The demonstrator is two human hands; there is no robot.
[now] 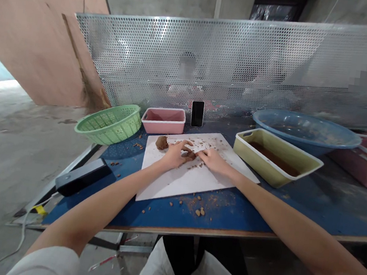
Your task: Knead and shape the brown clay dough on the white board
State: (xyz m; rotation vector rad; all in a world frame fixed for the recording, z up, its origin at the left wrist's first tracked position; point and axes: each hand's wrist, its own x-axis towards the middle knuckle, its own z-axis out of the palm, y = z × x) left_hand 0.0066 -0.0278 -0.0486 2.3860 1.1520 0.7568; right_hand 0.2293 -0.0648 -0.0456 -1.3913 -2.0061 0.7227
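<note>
On a white board lies a small piece of brown clay. My left hand curls around it from the left, thumb and fingers on either side. From the right, the bent fingertips of my right hand press together at the clay's edge; the fingers partly hide the contact. A larger round lump of clay rests on the board just beyond my left hand. Clay crumbs are scattered around both hands.
Behind the board stand a green basket, a pink bin and a phone. To the right are a yellow-green bin with brown liquid, a blue basin and another pink bin. A dark box sits left.
</note>
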